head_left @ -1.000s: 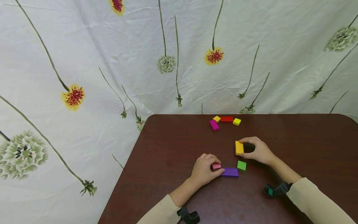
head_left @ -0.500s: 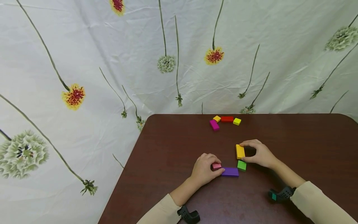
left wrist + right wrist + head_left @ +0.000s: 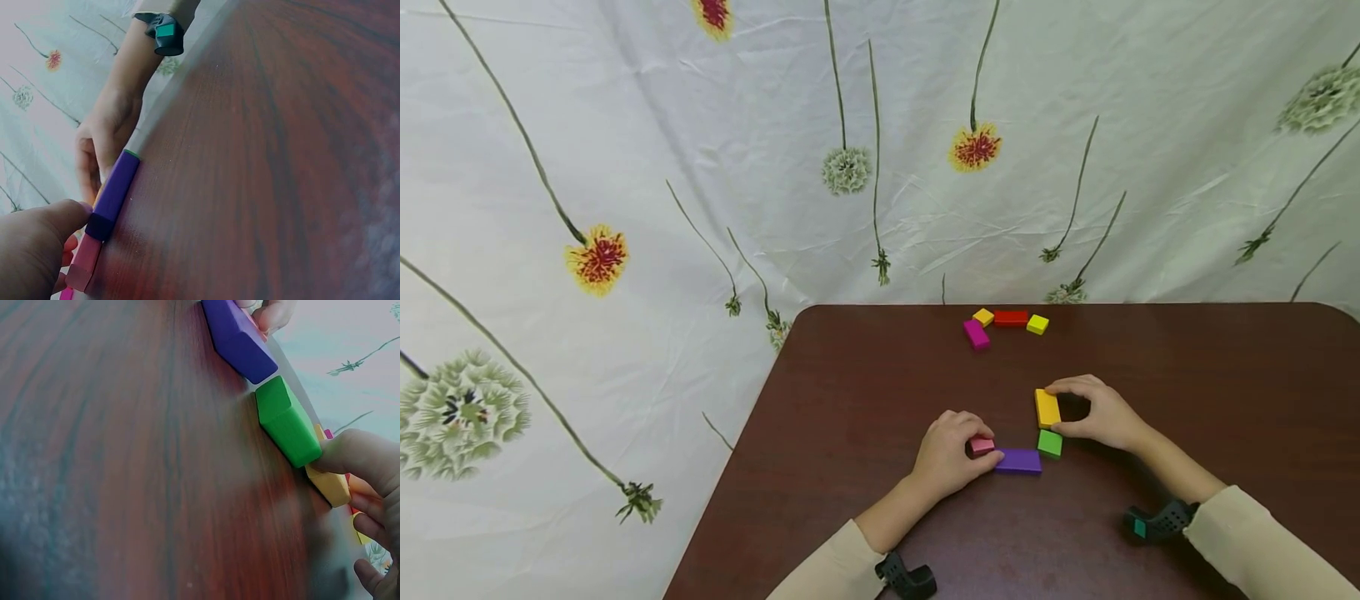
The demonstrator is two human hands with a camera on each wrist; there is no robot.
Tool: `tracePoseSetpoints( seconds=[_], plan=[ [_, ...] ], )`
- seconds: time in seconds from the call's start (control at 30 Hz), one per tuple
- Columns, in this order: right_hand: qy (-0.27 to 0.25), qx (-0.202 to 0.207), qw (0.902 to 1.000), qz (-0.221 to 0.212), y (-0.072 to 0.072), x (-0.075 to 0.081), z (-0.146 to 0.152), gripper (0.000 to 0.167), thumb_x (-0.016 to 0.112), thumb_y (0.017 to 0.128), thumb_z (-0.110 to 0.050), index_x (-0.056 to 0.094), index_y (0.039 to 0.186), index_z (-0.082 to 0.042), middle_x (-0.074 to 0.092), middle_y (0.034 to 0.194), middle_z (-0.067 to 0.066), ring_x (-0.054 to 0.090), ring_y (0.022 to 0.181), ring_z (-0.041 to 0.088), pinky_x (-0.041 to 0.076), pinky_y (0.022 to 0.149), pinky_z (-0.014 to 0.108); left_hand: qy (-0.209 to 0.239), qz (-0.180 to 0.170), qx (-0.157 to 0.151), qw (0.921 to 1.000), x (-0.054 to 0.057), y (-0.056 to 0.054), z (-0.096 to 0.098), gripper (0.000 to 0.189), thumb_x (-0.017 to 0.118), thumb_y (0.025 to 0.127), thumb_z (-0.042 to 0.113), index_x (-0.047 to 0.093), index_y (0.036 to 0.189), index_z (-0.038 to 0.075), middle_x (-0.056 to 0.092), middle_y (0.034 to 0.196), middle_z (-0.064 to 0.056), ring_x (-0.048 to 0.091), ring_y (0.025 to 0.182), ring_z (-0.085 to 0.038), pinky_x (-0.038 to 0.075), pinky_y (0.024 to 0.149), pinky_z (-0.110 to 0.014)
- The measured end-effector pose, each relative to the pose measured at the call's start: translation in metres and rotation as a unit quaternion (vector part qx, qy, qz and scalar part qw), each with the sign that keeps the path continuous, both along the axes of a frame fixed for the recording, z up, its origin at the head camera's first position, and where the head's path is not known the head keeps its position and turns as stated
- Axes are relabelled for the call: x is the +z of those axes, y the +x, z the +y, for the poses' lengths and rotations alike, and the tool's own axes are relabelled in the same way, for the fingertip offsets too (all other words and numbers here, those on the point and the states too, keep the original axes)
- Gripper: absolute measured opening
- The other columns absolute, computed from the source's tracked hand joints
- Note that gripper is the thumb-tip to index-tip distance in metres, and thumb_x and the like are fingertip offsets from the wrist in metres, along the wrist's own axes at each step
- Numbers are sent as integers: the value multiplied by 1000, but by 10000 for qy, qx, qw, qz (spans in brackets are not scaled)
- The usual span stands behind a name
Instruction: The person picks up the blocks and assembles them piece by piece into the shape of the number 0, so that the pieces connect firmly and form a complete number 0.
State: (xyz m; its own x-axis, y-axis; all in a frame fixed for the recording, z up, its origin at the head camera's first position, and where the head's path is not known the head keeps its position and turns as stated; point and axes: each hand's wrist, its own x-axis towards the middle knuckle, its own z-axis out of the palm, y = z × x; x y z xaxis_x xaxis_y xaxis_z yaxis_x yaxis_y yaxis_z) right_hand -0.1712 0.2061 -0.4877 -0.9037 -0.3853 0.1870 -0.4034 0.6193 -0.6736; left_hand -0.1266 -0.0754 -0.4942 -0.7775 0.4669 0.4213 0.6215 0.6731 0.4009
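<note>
Beside the purple block, my left hand holds the small pink block, its fingers bent round the far side. In the left wrist view the thumb lies against the purple block's near end, where pink and purple meet. My right hand pinches a yellow rectangular block between thumb and fingers. That block stands end to end with the green block, which sits by the right end of the purple one. In the right wrist view, a narrow gap separates green from purple.
Towards the back of the dark brown table lie a magenta block, an orange-yellow block, a red block and a bright yellow block. A flowered white cloth hangs behind the table.
My right hand has brought the yellow block nearer, down to the far edge of the green block. The left hand and the pink and purple blocks stay in place.
</note>
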Motion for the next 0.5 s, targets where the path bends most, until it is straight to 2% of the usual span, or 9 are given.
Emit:
tracePoseSetpoints(
  seconds=[0.5],
  plan=[
    [-82, 252, 9996, 67, 3, 1, 3, 51, 83, 78, -24, 66, 122, -3, 61, 125, 17, 48, 115, 37, 40, 91, 63, -43, -12, 25, 10000, 2, 0, 1, 23, 80, 80, 36, 73, 91, 18, 67, 96, 6, 57, 90, -12, 45, 81, -27]
  ],
)
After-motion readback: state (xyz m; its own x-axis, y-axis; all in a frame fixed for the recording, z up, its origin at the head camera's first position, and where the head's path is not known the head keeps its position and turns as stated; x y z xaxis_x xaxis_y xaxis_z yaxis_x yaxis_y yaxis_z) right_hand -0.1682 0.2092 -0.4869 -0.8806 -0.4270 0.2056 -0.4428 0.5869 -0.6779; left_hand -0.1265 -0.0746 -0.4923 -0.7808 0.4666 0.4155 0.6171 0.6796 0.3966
